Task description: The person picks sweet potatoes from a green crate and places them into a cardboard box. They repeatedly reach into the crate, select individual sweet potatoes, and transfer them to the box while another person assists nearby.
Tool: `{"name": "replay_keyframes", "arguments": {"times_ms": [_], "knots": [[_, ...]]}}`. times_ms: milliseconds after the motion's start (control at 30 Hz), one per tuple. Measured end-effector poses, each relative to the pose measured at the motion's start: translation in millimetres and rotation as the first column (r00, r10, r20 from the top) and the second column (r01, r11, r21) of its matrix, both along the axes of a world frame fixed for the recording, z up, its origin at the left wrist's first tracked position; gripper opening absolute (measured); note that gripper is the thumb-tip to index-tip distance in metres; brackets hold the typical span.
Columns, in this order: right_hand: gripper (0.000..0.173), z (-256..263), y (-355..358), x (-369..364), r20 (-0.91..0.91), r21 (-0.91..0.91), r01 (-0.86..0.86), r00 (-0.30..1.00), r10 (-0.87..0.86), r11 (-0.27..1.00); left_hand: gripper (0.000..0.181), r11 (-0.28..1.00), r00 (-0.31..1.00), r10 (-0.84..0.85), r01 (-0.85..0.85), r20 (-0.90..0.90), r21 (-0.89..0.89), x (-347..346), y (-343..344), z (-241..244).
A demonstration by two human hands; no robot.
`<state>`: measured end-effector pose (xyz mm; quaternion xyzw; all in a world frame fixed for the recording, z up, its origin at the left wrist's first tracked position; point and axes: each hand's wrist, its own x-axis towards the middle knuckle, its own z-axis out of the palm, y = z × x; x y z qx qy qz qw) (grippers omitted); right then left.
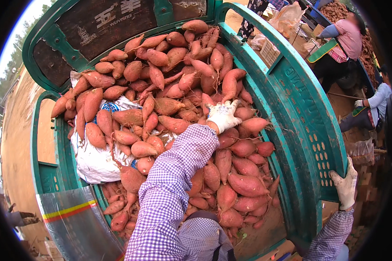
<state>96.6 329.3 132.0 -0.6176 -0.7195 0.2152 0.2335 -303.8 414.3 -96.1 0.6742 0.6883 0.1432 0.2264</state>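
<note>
Many reddish sweet potatoes [248,184] lie heaped in a green metal cargo bed. My left hand [222,115], in a soiled white glove, reaches into the heap with its fingers at the lower end of a curved sweet potato [230,84]; whether they close on it cannot be told. On the right, my right hand [345,186], gloved too, grips the edge of the bed's green side panel [300,107]. A white woven plastic sack [91,166] with blue print lies partly under the sweet potatoes at the left. Checkered sleeves cover both arms.
The bed's front panel [107,23] rises beyond the heap. Clear plastic sheeting [78,222] with yellow and red stripes hangs over the left side. Outside at the right are two people, a plastic crate [269,53] and another load of sweet potatoes [336,13].
</note>
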Motion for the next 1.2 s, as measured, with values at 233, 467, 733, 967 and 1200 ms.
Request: {"name": "replay_keyframes", "arguments": {"times_ms": [233, 467, 733, 967, 1200], "knots": [[0.039, -3, -3, 6, -0.003, 0.027, 0.002, 1.0, -0.002, 1.0, 0.034, 0.903, 0.99, 0.112, -0.137, 0.083, 0.407, -81, -71, -4], [0.039, -4, -1, 5, -0.001, 0.03, 0.024, 1.0, -0.024, 0.999, 0.074, 0.952, 0.796, 0.303, -0.275, -0.524, 0.133, -179, -54, -60], [0.038, -6, -1, 13, 0.135, 0.121, -0.023, 0.991, 0.007, 0.992, 0.075, 0.981, 0.95, 0.192, -0.194, -0.247, 0.019, -164, -45, -36], [0.037, 3, -1, 6, 0.169, 0.037, 0.041, 0.984, -0.047, 0.998, 0.07, 0.999, 0.996, -0.045, 0.043, 0.078, 0.033, -56, -118, 33], [0.037, -2, 0, 5, 0.073, 0.047, 0.016, 0.997, -0.02, 0.999, 0.074, 0.919, 0.889, -0.333, 0.381, 0.315, -0.101, -4, -162, 52]]}}
